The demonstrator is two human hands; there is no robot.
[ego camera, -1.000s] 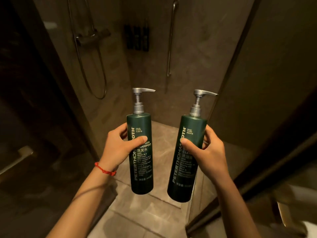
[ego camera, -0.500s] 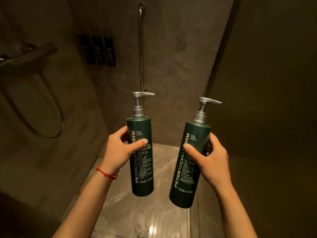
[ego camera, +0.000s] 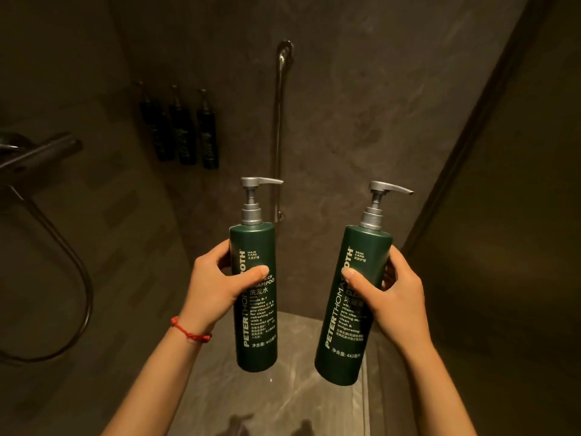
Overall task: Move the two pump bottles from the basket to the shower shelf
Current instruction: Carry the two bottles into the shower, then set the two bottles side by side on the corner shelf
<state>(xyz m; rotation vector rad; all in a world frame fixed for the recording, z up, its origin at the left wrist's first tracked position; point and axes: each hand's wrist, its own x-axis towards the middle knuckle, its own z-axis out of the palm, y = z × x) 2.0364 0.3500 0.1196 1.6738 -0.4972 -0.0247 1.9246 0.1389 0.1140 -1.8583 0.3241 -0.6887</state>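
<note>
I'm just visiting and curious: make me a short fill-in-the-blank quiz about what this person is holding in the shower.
1. The left hand holds the bottle labelled hair care, a ____.
2. Both pump heads are coloured ____.
3. A red string bracelet is on the ____ wrist.
4. The skin care bottle leans toward the ____.

Missing words: shampoo; silver; left; right

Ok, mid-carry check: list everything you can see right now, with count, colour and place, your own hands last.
shampoo bottle: 1, dark green, silver pump, upright, centre
skin-care bottle: 1, dark green, silver pump, tilted, right of centre
wall bottles: 3, dark, mounted on the back wall, upper left
grab bar: 1, metallic, vertical, back wall
shower hose: 1, dark, looping at left
bracelet: 1, red, left wrist
left hand: grips the shampoo bottle
right hand: grips the skin-care bottle
</note>
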